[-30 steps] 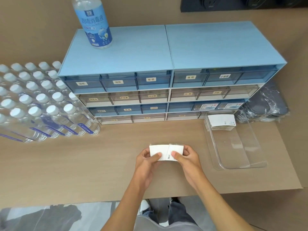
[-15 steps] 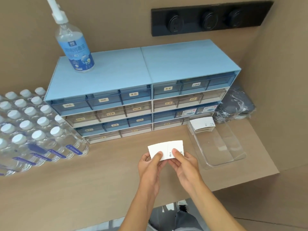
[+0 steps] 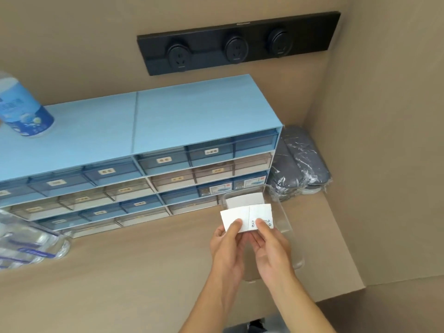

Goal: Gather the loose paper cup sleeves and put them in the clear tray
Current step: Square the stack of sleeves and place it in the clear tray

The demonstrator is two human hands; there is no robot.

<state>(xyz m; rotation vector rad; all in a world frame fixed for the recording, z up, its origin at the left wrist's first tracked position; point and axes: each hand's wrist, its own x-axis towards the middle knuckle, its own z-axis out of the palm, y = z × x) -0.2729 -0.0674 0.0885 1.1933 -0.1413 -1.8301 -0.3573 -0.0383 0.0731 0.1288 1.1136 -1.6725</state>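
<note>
A flat white stack of paper cup sleeves [image 3: 247, 216] is pinched between both hands, upright, just over the near-left part of the clear tray [image 3: 287, 221]. My left hand [image 3: 228, 246] grips its lower left corner and my right hand [image 3: 270, 248] its lower right. Inside the tray's far end stands another white stack of sleeves [image 3: 243, 200], partly hidden behind the held ones. My hands cover much of the tray.
A blue drawer cabinet [image 3: 149, 150] runs along the back wall, with a sanitizer bottle [image 3: 22, 111] on top. Water bottles in plastic wrap [image 3: 26, 243] lie at the left. Grey wrapped bundles [image 3: 298, 164] fill the right corner. A black socket strip [image 3: 237, 42] is on the wall.
Both hands have carried the held sleeves right and away from me, from the middle of the table to over the tray. The view has swung up and to the right.
</note>
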